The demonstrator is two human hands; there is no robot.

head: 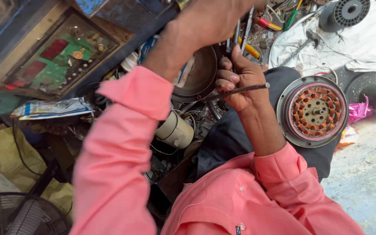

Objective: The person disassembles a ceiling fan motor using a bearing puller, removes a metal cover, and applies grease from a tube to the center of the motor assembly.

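Both hands at work over cluttered repair floor

Right hand [240, 80], fingers curled tight, grips a thin dark rod [240, 90] that juts rightward past the knuckles. Just beside it on the right lap rests a round motor [313, 111] with copper windings exposed. Left hand [216, 19], raised higher, appears closed; what it has hold of cannot be told. Beyond lie a green circuit board [59, 58], assorted tools [257, 26] and white cloth [362, 41]

Motor stator w/ copper windings [313, 111], green circuit board [59, 61], fan grille [18, 215], black spool [349, 12], white cloth [366, 43].
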